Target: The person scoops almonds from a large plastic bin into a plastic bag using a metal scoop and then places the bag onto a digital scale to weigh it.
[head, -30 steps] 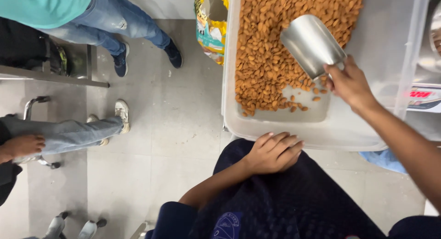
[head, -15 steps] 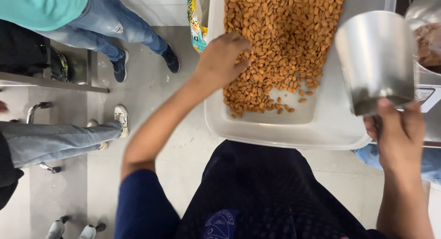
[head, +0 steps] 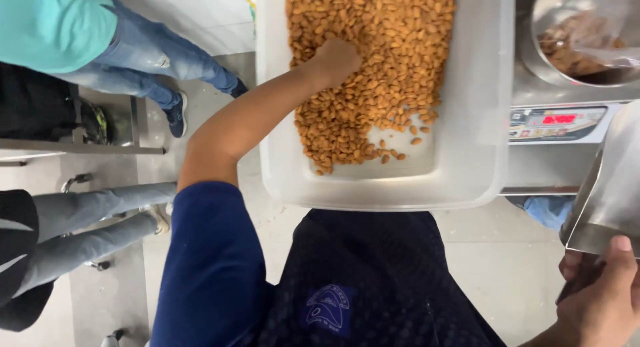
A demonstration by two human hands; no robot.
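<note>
A large translucent white tub (head: 467,180) in front of me holds a heap of brown almonds (head: 373,47). My left hand (head: 337,57) reaches into the heap with its fingers curled down among the nuts; whether it holds any cannot be seen. My right hand (head: 597,300) is at the lower right and grips a steel scoop (head: 610,194) by its handle, held off to the right of the tub. I wear a dark apron (head: 360,280) and a blue sleeve.
A steel weighing scale (head: 567,124) with a lit display stands right of the tub, and its pan (head: 580,34) carries a clear bag of almonds. Two other people's legs in jeans (head: 153,60) are at the left, near a metal stool frame (head: 87,147).
My left hand has risen from my lap and gone into the almonds. My right hand has carried the scoop out of the tub, down to the right.
</note>
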